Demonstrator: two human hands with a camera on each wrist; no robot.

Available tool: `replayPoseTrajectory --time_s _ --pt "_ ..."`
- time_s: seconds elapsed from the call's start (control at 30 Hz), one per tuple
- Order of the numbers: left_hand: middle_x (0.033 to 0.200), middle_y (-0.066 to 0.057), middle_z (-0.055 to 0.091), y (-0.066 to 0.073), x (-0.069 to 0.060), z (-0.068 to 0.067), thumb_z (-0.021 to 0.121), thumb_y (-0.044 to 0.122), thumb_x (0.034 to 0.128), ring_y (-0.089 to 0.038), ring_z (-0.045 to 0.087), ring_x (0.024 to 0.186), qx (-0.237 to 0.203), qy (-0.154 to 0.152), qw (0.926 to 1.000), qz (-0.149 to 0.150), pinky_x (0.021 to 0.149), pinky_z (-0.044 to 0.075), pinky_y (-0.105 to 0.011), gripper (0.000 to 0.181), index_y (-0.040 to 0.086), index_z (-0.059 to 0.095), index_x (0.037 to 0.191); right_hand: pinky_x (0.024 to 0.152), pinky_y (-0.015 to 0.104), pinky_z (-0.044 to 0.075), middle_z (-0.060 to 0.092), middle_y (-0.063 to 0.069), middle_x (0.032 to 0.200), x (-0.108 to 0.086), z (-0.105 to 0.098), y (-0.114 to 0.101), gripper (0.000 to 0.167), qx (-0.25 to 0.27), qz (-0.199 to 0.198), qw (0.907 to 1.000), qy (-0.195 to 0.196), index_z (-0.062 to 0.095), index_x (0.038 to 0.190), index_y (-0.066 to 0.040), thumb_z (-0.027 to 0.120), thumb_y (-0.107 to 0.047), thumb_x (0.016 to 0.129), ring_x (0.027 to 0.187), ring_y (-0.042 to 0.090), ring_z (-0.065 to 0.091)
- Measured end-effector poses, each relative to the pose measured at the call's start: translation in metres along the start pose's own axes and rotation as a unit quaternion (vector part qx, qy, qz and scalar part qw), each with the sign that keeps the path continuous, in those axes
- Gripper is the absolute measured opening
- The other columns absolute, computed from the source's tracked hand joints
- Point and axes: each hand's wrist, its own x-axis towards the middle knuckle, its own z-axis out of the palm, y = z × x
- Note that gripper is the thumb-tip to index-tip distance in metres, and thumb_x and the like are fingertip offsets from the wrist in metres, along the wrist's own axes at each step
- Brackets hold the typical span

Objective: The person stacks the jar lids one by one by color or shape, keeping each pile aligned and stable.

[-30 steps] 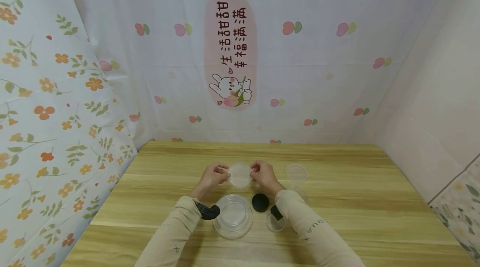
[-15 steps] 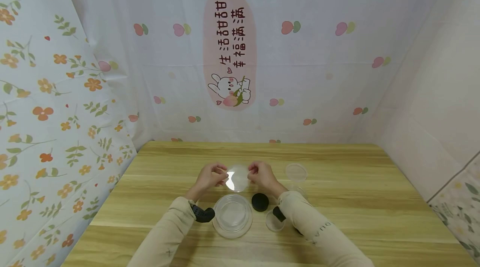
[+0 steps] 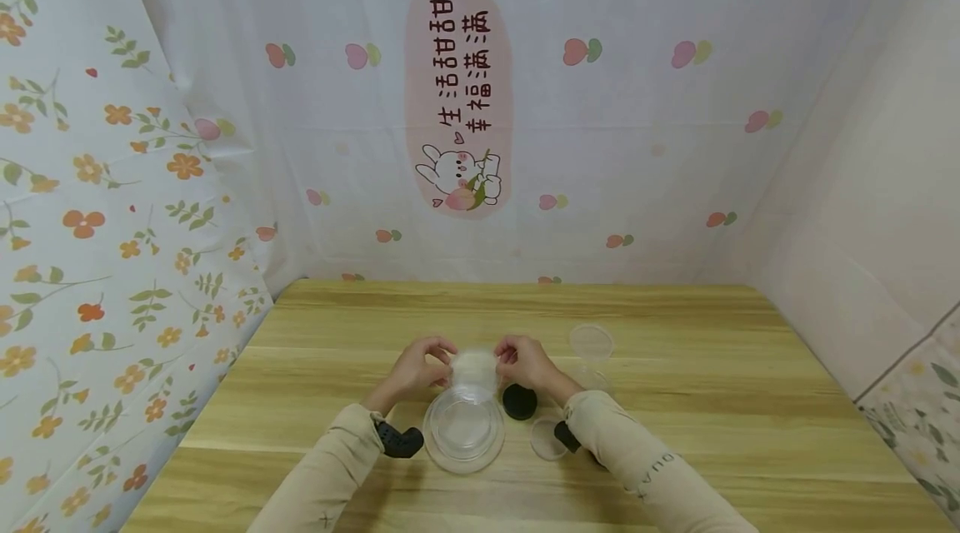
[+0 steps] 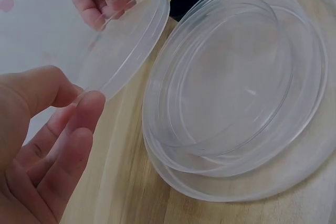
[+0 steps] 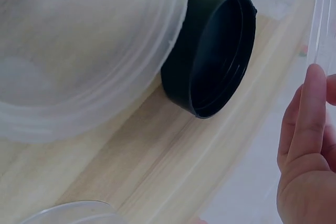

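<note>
Both hands hold a clear round plastic lid [image 3: 475, 370] by opposite edges, blurred in the head view. My left hand [image 3: 417, 368] pinches its left rim between thumb and fingers; in the left wrist view the lid [image 4: 134, 40] is tilted. My right hand [image 3: 527, 364] pinches the right rim, and its fingers [image 5: 310, 114] show at the right wrist view's edge. Just nearer to me lies a stack of clear round lids [image 3: 465, 426], smaller ones on a larger one. A black round cap [image 3: 519, 402], hollow side showing in the right wrist view, lies beside the stack.
A small clear lid [image 3: 549, 440] lies near the right wrist. Farther right are another clear lid [image 3: 592, 342] and a faint one [image 3: 594, 381], partly behind the right forearm. The wooden table [image 3: 330, 316] meets a patterned cloth [image 3: 622, 158] at the back.
Both hands have brought the held lid toward the person, from behind the stack to its far edge. The stack, black cap and other lids stay in place.
</note>
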Motion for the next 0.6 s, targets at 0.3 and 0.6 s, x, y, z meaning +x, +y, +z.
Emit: replayPoseTrajectory --time_s 0.3,0.6 --pt "0.080 -0.009 0.052 -0.017 0.004 -0.002 0.054 -0.007 0.0697 -0.014 0.054 0.053 -0.011 -0.037 0.9991 -0.017 0.050 0.049 -0.031 0.032 -0.007 0.057 0.101 0.054 0.021 0.047 0.053 0.007 0.073 -0.003 0.004 0.000 0.020 0.033 -0.013 0.9976 -0.059 0.061 0.091 0.007 0.057 0.011 0.072 0.063 0.011 0.051" --pt "0.079 -0.007 0.053 -0.030 0.005 -0.004 0.057 -0.005 0.0719 -0.012 0.055 0.052 0.007 -0.071 0.9972 -0.021 0.054 0.052 -0.034 0.027 -0.006 0.058 0.099 0.048 0.023 0.049 0.053 0.004 0.069 -0.007 0.009 -0.004 0.015 0.051 -0.005 0.9958 -0.076 0.063 0.089 0.007 0.056 0.011 0.076 0.057 0.009 0.051"
